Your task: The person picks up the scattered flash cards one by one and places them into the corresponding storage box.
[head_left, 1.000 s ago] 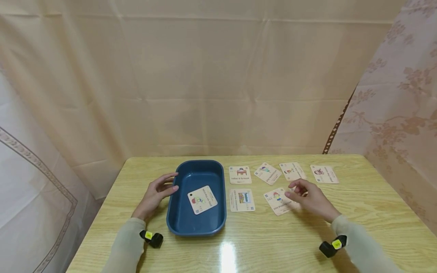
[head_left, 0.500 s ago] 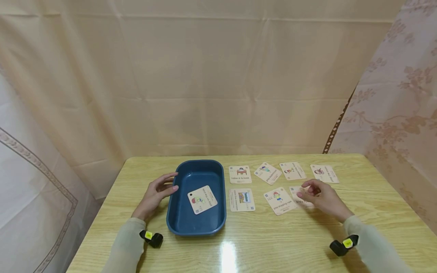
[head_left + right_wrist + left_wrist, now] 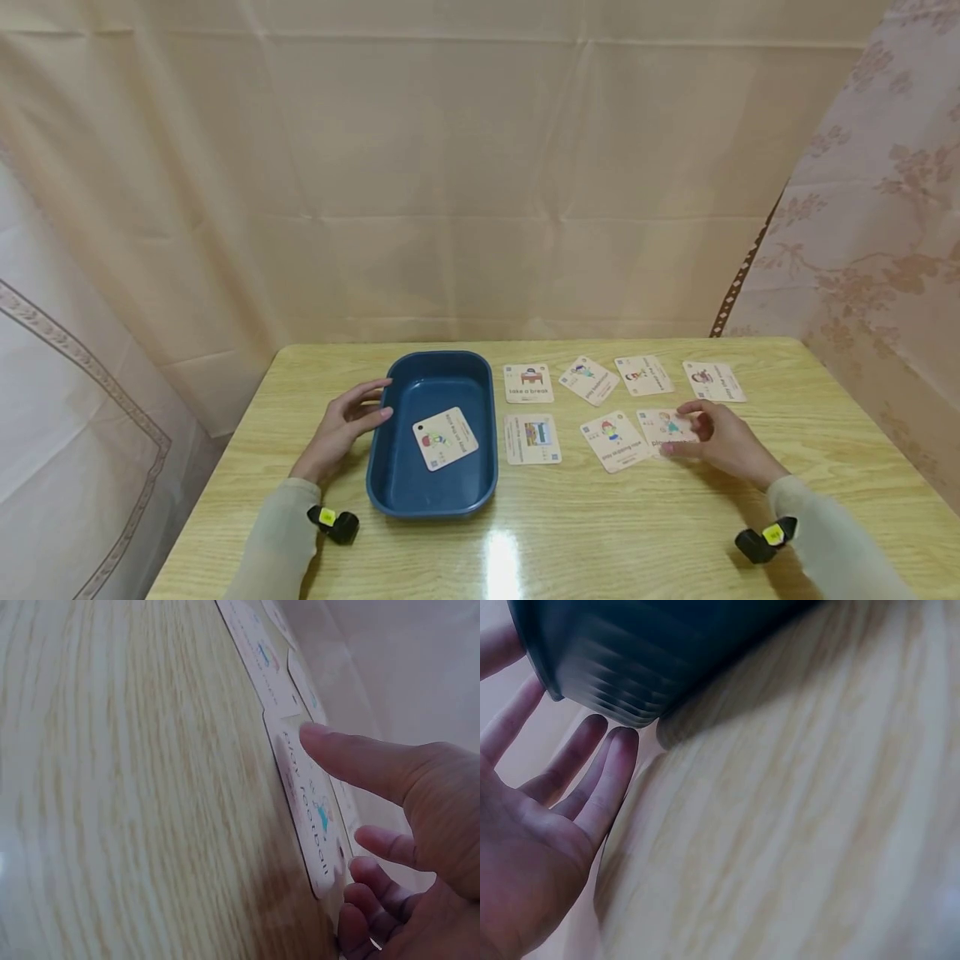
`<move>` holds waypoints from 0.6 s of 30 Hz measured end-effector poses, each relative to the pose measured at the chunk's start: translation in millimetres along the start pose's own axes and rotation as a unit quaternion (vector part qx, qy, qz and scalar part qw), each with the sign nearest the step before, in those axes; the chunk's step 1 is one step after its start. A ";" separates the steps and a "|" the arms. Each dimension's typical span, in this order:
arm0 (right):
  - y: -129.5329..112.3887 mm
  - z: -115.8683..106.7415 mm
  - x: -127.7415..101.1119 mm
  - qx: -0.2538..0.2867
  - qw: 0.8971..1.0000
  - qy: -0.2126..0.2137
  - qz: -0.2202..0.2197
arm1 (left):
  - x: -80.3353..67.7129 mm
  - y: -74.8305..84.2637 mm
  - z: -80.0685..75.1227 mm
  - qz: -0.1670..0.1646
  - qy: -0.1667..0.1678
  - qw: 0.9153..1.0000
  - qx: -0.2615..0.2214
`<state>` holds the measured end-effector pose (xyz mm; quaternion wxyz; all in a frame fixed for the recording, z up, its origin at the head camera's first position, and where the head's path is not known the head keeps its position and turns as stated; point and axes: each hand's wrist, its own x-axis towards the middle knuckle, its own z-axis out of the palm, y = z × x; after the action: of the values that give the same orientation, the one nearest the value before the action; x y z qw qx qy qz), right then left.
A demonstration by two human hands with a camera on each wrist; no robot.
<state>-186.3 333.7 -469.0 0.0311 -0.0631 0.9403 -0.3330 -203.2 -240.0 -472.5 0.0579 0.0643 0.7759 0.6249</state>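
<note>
On card (image 3: 663, 427) — right hand (image 3: 723, 442) fingers (image 3: 352, 754) spread, touching.

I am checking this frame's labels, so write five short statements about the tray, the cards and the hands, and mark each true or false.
1. One card lies inside the blue tray. True.
2. The left hand grips a card. False: it rests open beside the tray's left wall and holds nothing.
3. The right hand is at the play football card, thumb on its edge. True.
4. The tray stands to the right of all the loose cards. False: it stands to their left.
5. The take a break card lies in the tray. False: it lies on the table, just right of the tray.
</note>
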 end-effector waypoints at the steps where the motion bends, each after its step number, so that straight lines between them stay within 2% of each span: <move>1: 0.6 -0.1 -0.1 -0.003 1.000 -0.002 0.000 | -0.1 -0.1 -0.1 0.000 0.000 1.000 0.000; 18: -4.3 1.2 -2.7 -0.036 0.998 -0.025 0.035 | 0.1 -1.5 0.3 0.006 0.002 1.000 -0.001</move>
<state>-183.1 330.0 -467.1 0.0644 -0.0396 0.9523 -0.2956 -203.2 -240.1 -474.1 0.0528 0.0675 0.7747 0.6265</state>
